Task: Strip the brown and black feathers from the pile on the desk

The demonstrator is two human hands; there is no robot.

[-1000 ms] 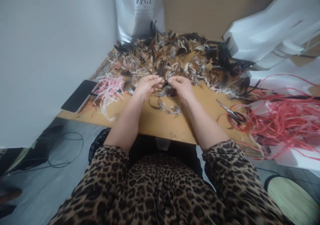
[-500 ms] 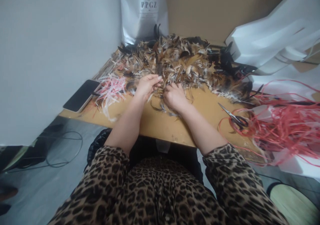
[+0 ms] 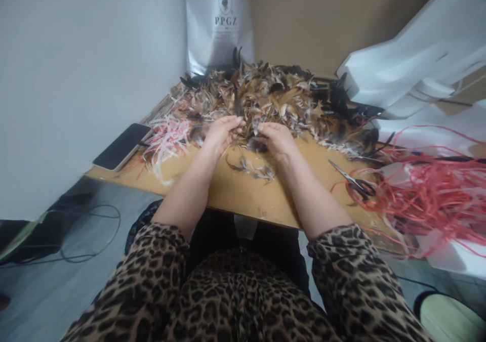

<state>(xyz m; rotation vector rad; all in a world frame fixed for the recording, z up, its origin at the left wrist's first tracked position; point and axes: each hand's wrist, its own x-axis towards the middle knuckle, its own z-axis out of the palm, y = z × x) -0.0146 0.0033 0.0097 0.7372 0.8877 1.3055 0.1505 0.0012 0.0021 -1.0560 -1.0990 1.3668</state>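
Observation:
A big heap of brown, black and white feathers (image 3: pixel 273 96) covers the back of a wooden table (image 3: pixel 235 190). My left hand (image 3: pixel 221 133) and my right hand (image 3: pixel 276 138) sit side by side at the heap's near edge, fingers curled and pinched together on a small bunch of feathers (image 3: pixel 250 138) held between them. A few loose feathers (image 3: pixel 253 168) lie on the table just under my wrists.
Scissors (image 3: pixel 355 180) lie right of my right arm beside a tangle of red string (image 3: pixel 429 190). Pink and white strips (image 3: pixel 167 139) and a dark phone (image 3: pixel 122 146) sit at the left. A silver bag (image 3: pixel 222 20) stands at the back, white sheets (image 3: pixel 410 69) at the right.
My right hand has lifted off the table and drawn back up level with the left, both now pinching feathers at the heap's edge. The view has tipped slightly.

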